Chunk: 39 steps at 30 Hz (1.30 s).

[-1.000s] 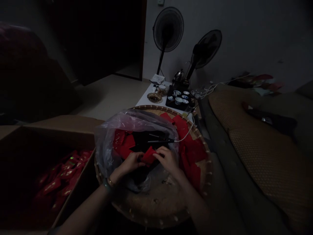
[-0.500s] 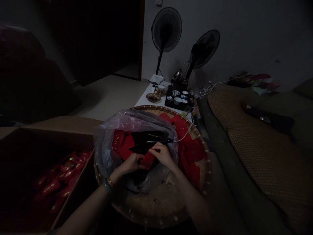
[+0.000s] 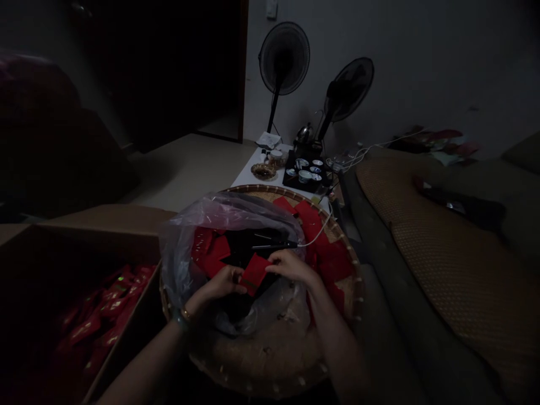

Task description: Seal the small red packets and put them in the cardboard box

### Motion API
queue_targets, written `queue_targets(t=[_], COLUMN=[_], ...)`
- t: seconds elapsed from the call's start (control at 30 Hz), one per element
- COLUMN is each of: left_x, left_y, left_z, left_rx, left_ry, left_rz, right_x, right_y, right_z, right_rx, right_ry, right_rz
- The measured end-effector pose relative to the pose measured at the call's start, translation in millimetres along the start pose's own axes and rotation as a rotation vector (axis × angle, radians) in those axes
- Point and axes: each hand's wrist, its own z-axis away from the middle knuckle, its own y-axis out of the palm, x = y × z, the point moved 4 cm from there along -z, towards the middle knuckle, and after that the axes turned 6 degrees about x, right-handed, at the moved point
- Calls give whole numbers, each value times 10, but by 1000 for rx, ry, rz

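Note:
Between my two hands is a small flat red packet (image 3: 255, 273) with a dark band near its lower edge. My left hand (image 3: 226, 282) pinches its left side, while my right hand (image 3: 289, 264) grips its upper right corner. Both are over a clear plastic bag (image 3: 181, 242), spread open on a round woven tray (image 3: 270, 360). Inside the bag lie more red packets (image 3: 216, 251) and something black. Just beyond my right hand rests a slim black wand-like tool (image 3: 276, 245) with a white cord. Red pieces (image 3: 327, 253) cover the tray's right side.
At left stands a cardboard box (image 3: 105, 214) holding many shiny red packets (image 3: 101, 315). Behind the tray, a white table (image 3: 242, 179) carries a black tea tray with cups (image 3: 304, 175) and a kettle (image 3: 304, 134). Two fans (image 3: 284, 59) stand behind; a sofa with a woven mat (image 3: 422, 236) runs along the right.
The red packet has turned to show its broad, flat face. My right hand has shifted slightly right and down, to the packet's corner. The whole view has tilted slightly.

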Motion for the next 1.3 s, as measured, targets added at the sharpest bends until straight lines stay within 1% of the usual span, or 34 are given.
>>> queue_targets(t=[0.07,0.1,0.2,0.27,0.37,0.43,0.53,0.6,0.7,0.8,0.93,1.03,1.17,1.3], left_x=[6,13,26,10,-47,-100,-196,-247,-274,-251,-208,-170,-123,-128], left_y=[-12,-18,-41,-46,-32,-28,-54,-66,-52,-6,41,37,41,82], left_z=[-6,-12,-42,-62,-85,-96,-113,-133,-172,-194,-193,-195,-201,-191], left_rx=[2,-2,-60,-110,-167,-218,-331,-369,-350,-294,-214,-182,-199,-210], left_ry=[1,3,32,59,78,85,102,98,63,15,-26,-37,-45,-55], left_rz=[77,127,203,200,187,213,265,311,383,428,469,473,507,504], right_x=[-48,-80,-180,-227,-253,-241,-209,-197,-203,-247,-331,-364,-383,-404], right_y=[60,92,183,251,343,374,389,390,386,381,395,412,440,473], right_z=[-53,-78,-138,-171,-213,-224,-219,-213,-215,-230,-245,-252,-265,-275], right_rx=[-30,-68,-241,-313,-337,-343,-336,-322,-311,-324,-344,-353,-358,-358], right_ry=[27,43,90,128,164,153,121,114,108,122,193,209,202,197], right_rz=[-89,-144,-279,-321,-371,-385,-376,-386,-480,-582,-619,-629,-636,-598])
